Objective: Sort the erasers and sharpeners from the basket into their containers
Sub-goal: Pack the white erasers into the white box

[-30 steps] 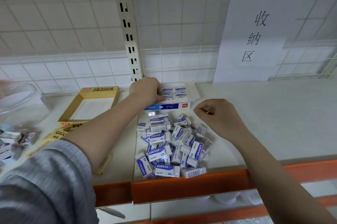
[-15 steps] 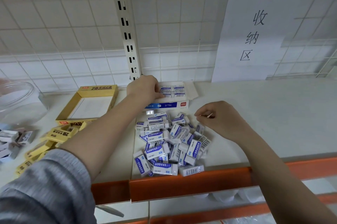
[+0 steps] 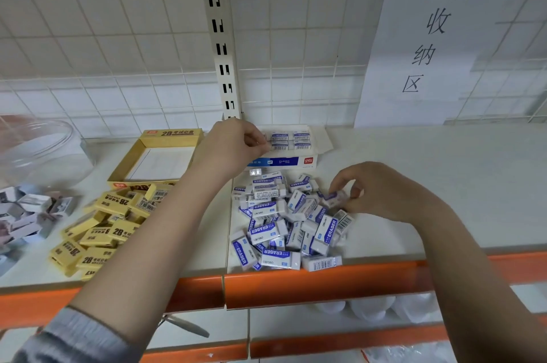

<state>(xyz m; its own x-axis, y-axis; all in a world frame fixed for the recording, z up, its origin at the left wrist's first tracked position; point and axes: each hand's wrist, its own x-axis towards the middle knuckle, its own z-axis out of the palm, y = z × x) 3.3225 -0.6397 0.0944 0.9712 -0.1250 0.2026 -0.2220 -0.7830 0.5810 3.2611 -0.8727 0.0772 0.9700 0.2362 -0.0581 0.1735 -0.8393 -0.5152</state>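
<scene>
Head camera shows the job is only partly done. A few erasers sit in neat rows in the white box (image 3: 291, 140), but a big pile of white and blue erasers (image 3: 287, 220) waits on the shelf (image 3: 444, 185) just in front of it. The left hand (image 3: 233, 146) is at the box's left edge, fingers curled, maybe pinching an eraser; I cannot tell for sure. The right hand (image 3: 381, 191) pinches one eraser (image 3: 336, 197) at the pile's right edge. Yellow erasers (image 3: 103, 223) lie beside their yellow box (image 3: 127, 167).
</scene>
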